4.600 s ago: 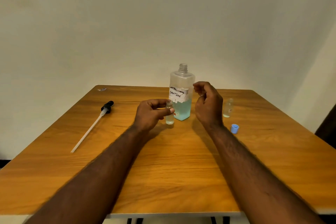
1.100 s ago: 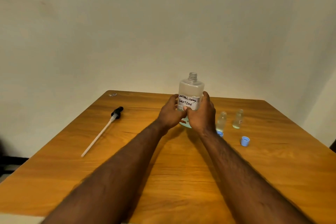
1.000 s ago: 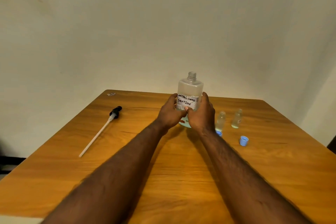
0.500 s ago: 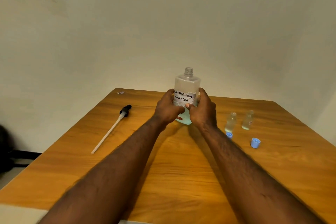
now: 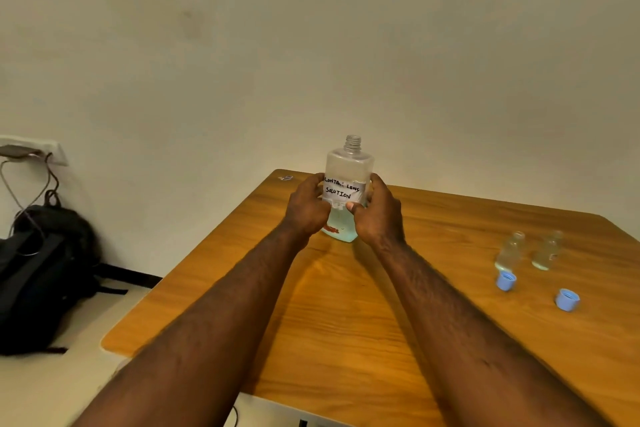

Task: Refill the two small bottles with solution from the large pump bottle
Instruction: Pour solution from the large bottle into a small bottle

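A black backpack [image 5: 45, 270] is noted on the floor beyond the left edge of the surface [image 5: 346, 322], below a wall socket [image 5: 34, 149] with trailing cables. Near the far left corner the large bottle [image 5: 348, 166] is found upright, its threaded neck open and blue solution filling roughly its lower third. It is gripped from both sides. The left hand [image 5: 306, 210] is closed round its left flank and the right hand [image 5: 377, 215] round its right, with fingers [image 5: 313, 184] curled behind the label and thumbs pressed on the front. Whether the base is lifted clear cannot be told.

Against the view half a second ago, a wider gap is recorded between this bottle and the small ones, so it is judged to be carried leftward, away from them. The pump is not seen.

Near the right edge the first small bottle [image 5: 509, 251] and the second small bottle [image 5: 547, 251] stand uncapped, just beside each other, each holding only a little liquid. One blue cap [image 5: 505, 280] lies just before the first, and the other cap [image 5: 567, 299] nearer the near edge. No pouring is under way, and both refills are judged outstanding.
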